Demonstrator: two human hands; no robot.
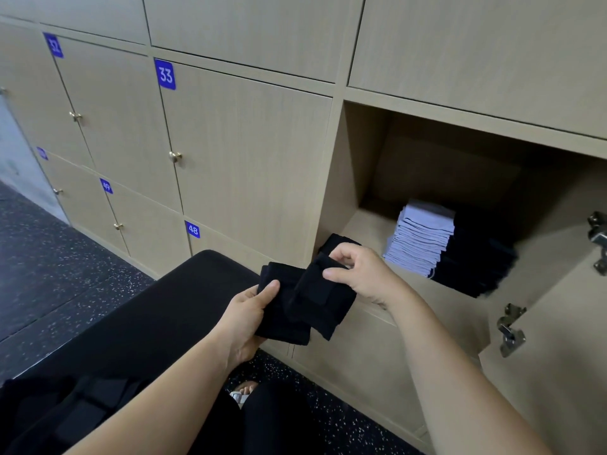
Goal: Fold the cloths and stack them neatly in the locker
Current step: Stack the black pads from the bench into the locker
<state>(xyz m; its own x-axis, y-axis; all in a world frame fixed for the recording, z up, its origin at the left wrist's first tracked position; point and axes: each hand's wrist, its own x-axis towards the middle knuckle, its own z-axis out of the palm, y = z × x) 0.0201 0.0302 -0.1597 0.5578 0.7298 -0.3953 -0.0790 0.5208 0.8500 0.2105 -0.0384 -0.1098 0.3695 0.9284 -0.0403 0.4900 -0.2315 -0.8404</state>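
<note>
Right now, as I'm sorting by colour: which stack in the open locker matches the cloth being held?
The black stack, right of the pale stack; the held cloth is black too.

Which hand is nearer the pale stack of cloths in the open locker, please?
Right: the right hand is just left of the pale stack; the left hand is farther left.

Right of centre, the open beige wooden locker compartment (363,152) is free above and left of the folded pale cloth stack (422,244) and black cloth stack (476,264); its swung-open door (558,339) blocks the far right.
</note>
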